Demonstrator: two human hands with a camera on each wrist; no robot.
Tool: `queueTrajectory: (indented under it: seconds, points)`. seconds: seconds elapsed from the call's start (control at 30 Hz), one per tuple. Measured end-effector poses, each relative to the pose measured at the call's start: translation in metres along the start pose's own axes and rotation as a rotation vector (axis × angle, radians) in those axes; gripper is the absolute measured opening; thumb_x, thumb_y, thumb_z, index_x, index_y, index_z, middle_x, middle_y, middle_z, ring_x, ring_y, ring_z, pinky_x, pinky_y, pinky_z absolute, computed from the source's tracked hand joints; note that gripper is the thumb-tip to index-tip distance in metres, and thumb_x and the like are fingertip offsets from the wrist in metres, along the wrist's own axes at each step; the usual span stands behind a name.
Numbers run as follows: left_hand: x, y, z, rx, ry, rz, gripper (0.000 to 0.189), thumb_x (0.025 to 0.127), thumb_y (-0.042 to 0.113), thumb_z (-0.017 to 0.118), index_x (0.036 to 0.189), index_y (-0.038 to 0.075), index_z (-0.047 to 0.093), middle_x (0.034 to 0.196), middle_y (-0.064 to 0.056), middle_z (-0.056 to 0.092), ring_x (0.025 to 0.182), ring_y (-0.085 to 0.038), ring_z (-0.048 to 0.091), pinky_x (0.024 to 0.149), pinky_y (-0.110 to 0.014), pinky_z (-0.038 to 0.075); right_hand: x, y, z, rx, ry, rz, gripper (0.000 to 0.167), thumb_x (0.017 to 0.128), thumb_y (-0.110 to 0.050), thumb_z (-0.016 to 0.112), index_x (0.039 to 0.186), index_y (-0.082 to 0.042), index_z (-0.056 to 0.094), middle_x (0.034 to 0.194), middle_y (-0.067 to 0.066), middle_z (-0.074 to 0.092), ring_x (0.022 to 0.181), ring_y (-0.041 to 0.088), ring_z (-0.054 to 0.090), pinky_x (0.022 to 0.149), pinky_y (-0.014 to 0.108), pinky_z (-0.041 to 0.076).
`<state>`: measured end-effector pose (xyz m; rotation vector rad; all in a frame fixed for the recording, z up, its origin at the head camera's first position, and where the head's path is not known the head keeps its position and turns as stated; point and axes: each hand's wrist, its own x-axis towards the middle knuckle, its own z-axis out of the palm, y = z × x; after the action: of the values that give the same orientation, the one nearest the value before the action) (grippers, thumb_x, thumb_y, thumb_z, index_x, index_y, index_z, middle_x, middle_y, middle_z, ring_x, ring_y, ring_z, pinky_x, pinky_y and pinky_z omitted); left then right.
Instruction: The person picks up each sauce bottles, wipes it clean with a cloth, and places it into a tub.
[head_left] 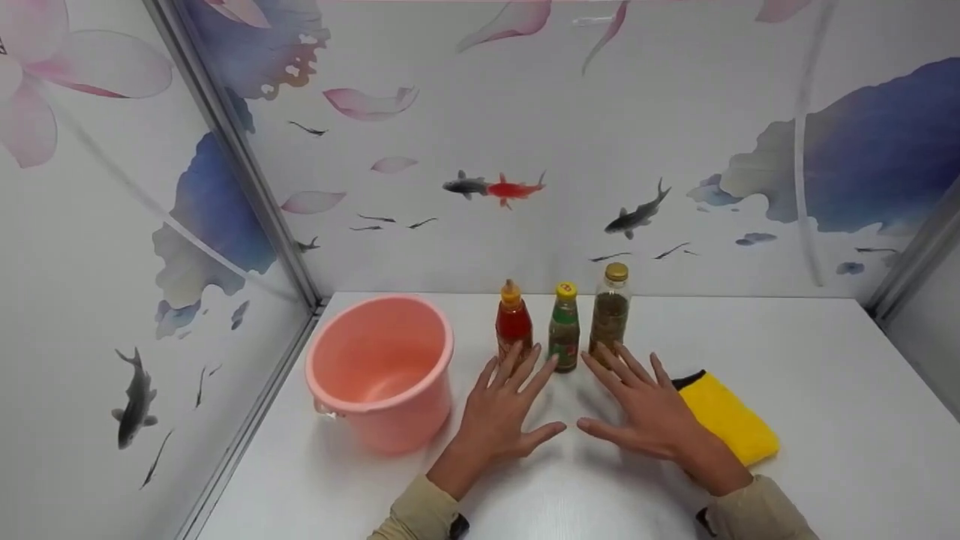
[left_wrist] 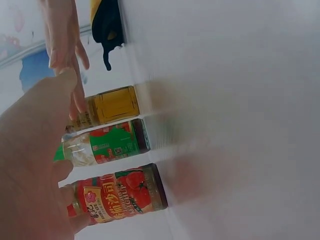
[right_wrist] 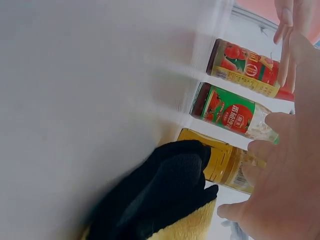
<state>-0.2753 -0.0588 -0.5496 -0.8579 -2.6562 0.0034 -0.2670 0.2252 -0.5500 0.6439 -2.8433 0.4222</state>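
– So, grip status, both hands?
– Nothing held. Left hand (head_left: pixel 506 412): fingers and thumb spread wide, palm down, raised off the table. Right hand (head_left: pixel 649 412): same, wide spread, mirrored, thumbs pointing at each other with a narrow gap.
– Nearest things?
– Three bottles, upright in a row, just beyond the fingertips. From the left: red ketchup bottle with an orange nozzle cap (head_left: pixel 514 322), small glass bottle with a green label and yellow cap (head_left: pixel 565 330), taller clear glass bottle with a gold cap and dark-looking contents (head_left: pixel 610 311).
– Which hand covers which?
– Head view: left fingers overlap the foot of the ketchup bottle, right fingers the foot of the gold-capped one. Green-labelled one sits between. Contact with either: can't tell.
– Rest of the layout?
– Pink plastic bucket (head_left: pixel 405 427) left of the left hand, upright, inside visible. Folded yellow cloth with a black edge (head_left: pixel 731 420) flat beside the right hand, partly behind that wrist. All on a glossy white table (head_left: pixel 825 375).
– Backdrop?
– White wall panel (head_left: pixel 525 112) printed with fish and pink petals. Beige sleeves (head_left: pixel 424 506) on both arms.
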Motion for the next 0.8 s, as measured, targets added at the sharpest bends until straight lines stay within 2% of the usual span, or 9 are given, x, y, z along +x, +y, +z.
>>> queueTrajectory:
  seconds: [0.17, 0.33, 0.43, 0.63, 0.7, 0.8]
  points:
    - [-0.001, -0.003, -0.002, -0.038, 0.049, -0.009, 0.097, 0.101, 0.073, 0.057, 0.176, 0.030, 0.011, 0.181, -0.003, 0.026, 0.170, -0.028, 0.019, 0.131, -0.052, 0.036, -0.009, 0.008, -0.006, 0.000, 0.021, 0.004, 0.099, 0.091, -0.084, 0.062, 0.172, -0.036, 0.028, 0.180, 0.001, 0.028, 0.168, 0.035, 0.024, 0.126, 0.080, 0.016]
    - [-0.003, -0.008, -0.004, -0.057, 0.086, -0.040, 0.102, 0.099, 0.055, 0.074, 0.176, 0.025, 0.014, 0.182, -0.002, 0.023, 0.170, -0.029, 0.018, 0.130, -0.050, 0.038, -0.020, 0.020, -0.011, -0.005, 0.015, 0.043, 0.098, 0.092, -0.083, 0.062, 0.172, -0.036, 0.029, 0.180, 0.001, 0.030, 0.166, 0.037, 0.027, 0.125, 0.081, 0.018]
    - [-0.003, -0.010, -0.004, -0.088, 0.120, -0.057, 0.103, 0.097, 0.048, 0.078, 0.176, 0.026, 0.015, 0.183, -0.002, 0.019, 0.170, -0.030, 0.018, 0.129, -0.050, 0.039, -0.027, 0.031, -0.012, -0.016, -0.018, 0.082, 0.097, 0.093, -0.084, 0.059, 0.172, -0.037, 0.028, 0.180, 0.002, 0.029, 0.166, 0.039, 0.026, 0.124, 0.082, 0.018]
    - [0.002, -0.013, -0.004, -0.116, 0.274, -0.084, 0.102, 0.094, 0.041, 0.083, 0.174, 0.022, 0.023, 0.183, -0.008, 0.019, 0.166, -0.031, 0.028, 0.125, -0.045, 0.045, -0.042, 0.053, -0.015, -0.059, -0.063, 0.143, 0.089, 0.099, -0.081, 0.052, 0.171, -0.033, 0.033, 0.179, 0.010, 0.031, 0.163, 0.046, 0.030, 0.119, 0.087, 0.019]
    - [0.004, -0.014, -0.003, -0.110, 0.315, -0.112, 0.104, 0.093, 0.040, 0.084, 0.174, 0.019, 0.022, 0.182, -0.011, 0.020, 0.164, -0.029, 0.031, 0.125, -0.043, 0.046, -0.046, 0.059, -0.016, -0.067, -0.073, 0.162, 0.087, 0.101, -0.079, 0.051, 0.171, -0.031, 0.033, 0.178, 0.013, 0.032, 0.162, 0.048, 0.032, 0.118, 0.088, 0.019]
    - [0.008, -0.014, -0.002, -0.143, 0.355, -0.187, 0.111, 0.091, 0.038, 0.086, 0.174, 0.014, 0.017, 0.181, -0.013, 0.021, 0.161, -0.026, 0.035, 0.123, -0.040, 0.048, -0.051, 0.065, -0.019, -0.064, -0.100, 0.189, 0.086, 0.102, -0.076, 0.051, 0.171, -0.028, 0.034, 0.178, 0.015, 0.032, 0.161, 0.049, 0.033, 0.116, 0.091, 0.019]
